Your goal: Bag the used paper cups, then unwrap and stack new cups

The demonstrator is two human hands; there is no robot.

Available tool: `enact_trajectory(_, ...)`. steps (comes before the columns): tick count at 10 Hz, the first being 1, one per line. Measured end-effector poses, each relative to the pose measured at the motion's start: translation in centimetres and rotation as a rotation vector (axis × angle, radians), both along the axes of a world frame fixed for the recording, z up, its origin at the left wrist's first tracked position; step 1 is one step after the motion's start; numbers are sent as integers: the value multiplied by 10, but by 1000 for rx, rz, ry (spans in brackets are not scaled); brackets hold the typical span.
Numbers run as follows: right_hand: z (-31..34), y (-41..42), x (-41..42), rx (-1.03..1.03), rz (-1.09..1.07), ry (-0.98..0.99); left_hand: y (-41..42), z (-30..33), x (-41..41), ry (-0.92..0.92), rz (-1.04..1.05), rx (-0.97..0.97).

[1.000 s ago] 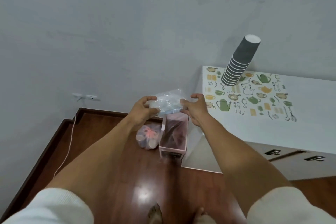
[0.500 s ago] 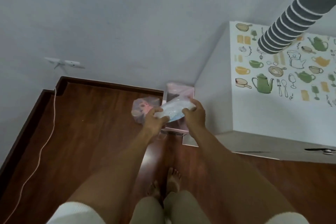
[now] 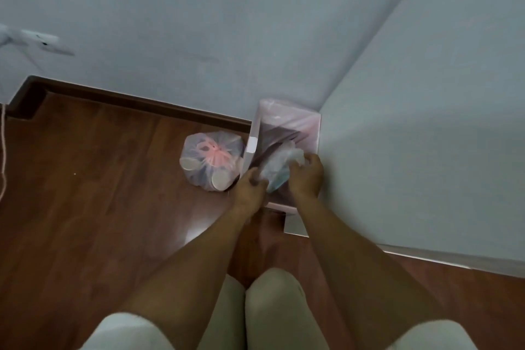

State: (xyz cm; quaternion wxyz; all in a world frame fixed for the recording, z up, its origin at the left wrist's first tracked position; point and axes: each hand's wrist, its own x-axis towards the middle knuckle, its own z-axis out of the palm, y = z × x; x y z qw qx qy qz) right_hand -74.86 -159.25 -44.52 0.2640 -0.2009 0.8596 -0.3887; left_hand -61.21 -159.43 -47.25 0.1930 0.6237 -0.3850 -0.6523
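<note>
Both arms reach down and forward; the left hand [image 3: 250,189] and right hand [image 3: 306,176] pinch a crumpled clear wrapper [image 3: 277,166] with closed fingers over the pink-lined bin [image 3: 287,133]. A tied bag [image 3: 211,162] of cups sits on the floor just left of it.
</note>
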Motion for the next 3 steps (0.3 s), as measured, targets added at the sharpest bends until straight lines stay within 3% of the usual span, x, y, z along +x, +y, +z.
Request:
enact_trajectory(1,6,6,2,62,-18,21,-3,19,10,-84,-6,-29)
enact_trajectory(3,101,22,20,82,54,-27,-18,110,42,-176,16,-78)
